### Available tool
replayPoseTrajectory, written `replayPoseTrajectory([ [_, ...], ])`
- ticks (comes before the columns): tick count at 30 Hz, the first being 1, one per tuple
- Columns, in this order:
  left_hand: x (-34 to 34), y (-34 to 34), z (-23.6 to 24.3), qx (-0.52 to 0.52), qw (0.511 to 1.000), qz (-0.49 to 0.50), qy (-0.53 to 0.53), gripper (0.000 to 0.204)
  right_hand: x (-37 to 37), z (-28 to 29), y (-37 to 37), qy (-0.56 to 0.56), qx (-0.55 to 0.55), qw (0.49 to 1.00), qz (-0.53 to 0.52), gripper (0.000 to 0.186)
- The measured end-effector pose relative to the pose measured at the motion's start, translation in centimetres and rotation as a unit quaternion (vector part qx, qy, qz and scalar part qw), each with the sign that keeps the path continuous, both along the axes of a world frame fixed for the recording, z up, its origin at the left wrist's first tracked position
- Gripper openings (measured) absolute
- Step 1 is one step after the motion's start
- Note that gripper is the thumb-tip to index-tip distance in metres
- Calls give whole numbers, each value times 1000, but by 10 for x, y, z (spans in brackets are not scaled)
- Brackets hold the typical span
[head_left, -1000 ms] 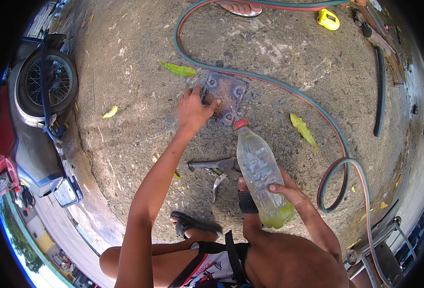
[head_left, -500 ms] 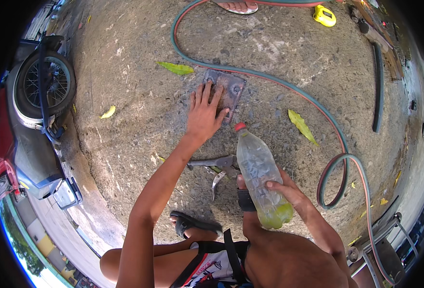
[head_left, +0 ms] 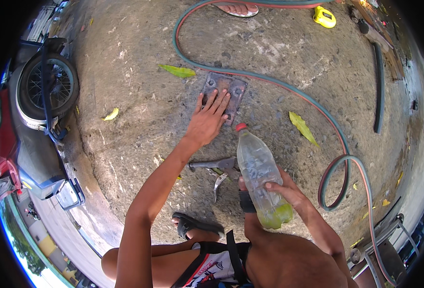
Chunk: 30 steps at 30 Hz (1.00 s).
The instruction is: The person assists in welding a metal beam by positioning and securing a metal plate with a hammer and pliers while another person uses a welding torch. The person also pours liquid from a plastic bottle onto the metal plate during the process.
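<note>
My left hand (head_left: 208,118) lies palm down with its fingers stretched over a rusty metal plate (head_left: 226,85) on the concrete. Bolt holes or studs show near the plate's upper corners; the hand covers part of its lower left. In my right hand (head_left: 285,188) is a clear plastic bottle (head_left: 257,158) with a red cap, tilted so the cap points toward the plate. A little yellow-green liquid sits in its base. Between my forearms, a pair of locking pliers (head_left: 217,165) rests on the ground close to my sandalled foot.
A twin red and green hose (head_left: 289,86) loops across the ground beyond the plate and down the right. A yellow tape measure (head_left: 324,17), another person's foot (head_left: 238,9) and a dark pipe (head_left: 378,86) are farther off. A motorcycle (head_left: 41,115) stands left; sparks (head_left: 364,4) fly top right.
My left hand has slid slightly down and toward the near side of the plate, its fingers closer together. The bottle stays almost still in my right hand. Sparks have appeared at the top right.
</note>
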<state>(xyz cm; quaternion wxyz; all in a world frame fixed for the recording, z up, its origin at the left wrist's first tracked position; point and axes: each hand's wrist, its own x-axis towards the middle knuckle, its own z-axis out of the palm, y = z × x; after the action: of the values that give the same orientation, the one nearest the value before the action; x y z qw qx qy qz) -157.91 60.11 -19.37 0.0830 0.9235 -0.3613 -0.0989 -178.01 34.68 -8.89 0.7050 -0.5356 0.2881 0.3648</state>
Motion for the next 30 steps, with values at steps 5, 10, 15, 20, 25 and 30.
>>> replayPoseTrajectory([
  [5,0,3,-1,-6,1000,-3,25,62,1,-1,2,-5,1,1000,-1,96],
  [10,1,-1,2,0,1000,11,8,64,0,-2,2,-15,-9,1000,7,97],
  [15,-1,-3,-2,-29,999,38,14,68,-2,-3,5,-3,-7,1000,-4,96],
  [20,-3,-5,-7,-36,997,56,30,71,-1,-2,3,-5,27,1000,-16,93],
  [25,1,-13,-5,-49,995,80,17,74,-1,-6,2,-14,18,1000,-17,90],
  [30,5,-12,-7,-38,997,63,29,81,-1,-7,5,-16,18,999,-21,93],
])
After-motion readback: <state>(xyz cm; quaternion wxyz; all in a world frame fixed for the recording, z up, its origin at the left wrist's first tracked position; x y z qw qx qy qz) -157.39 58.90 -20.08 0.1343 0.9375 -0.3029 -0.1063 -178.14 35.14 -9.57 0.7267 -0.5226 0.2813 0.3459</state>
